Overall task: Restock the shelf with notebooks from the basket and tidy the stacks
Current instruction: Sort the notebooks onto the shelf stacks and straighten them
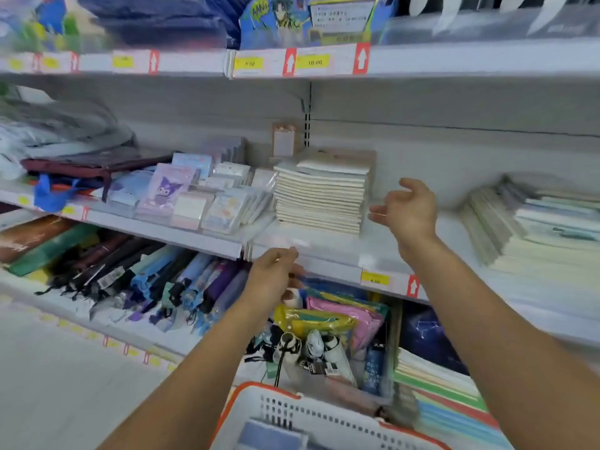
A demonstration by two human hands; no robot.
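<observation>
Head view | stack (319, 198) of cream notebooks sits on middle shelf (324, 251), top copies skewed | right hand (409, 206) open, empty, just beside stack | left hand (276, 277) loosely curled, empty, at shelf edge | basket (292, 414) below | advice: press both palms against stack sides to square edges.

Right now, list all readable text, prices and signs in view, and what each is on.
"5.00": yellow price tag, upper shelf rail.
"10.00": yellow price tag, same rail.
"6.00", roughly: yellow tag, middle shelf rail; blurred.
White up-arrows on red markers beside the tags.
Comic-style lettering on the blue package: unreadable.
Other tags: too blurred.
</observation>
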